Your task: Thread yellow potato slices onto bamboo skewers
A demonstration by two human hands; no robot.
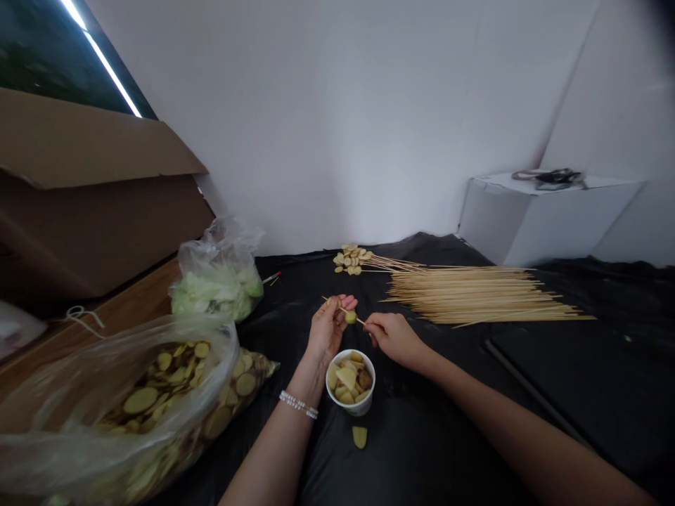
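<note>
My right hand [393, 337] grips a thin wooden skewer [361, 321] that points left, toward my other hand. One potato slice [351, 318] is threaded on it between the two hands. My left hand [328, 327] is closed around the pointed end, with what looks like another slice at its fingertips, partly hidden. Just below the hands stands a white paper cup [352, 410] filled with potato slices [348, 379]. A single loose slice [359, 437] lies in front of the cup on the black sheet.
Plain skewers [474, 295] lie in a wide pile at right, beside several filled ones [352, 260]. At left sit an open plastic bag of slices [158, 386], a bag of leafy greens [221, 288] and a cardboard box [95, 211]. A white box [500, 218] stands at back right.
</note>
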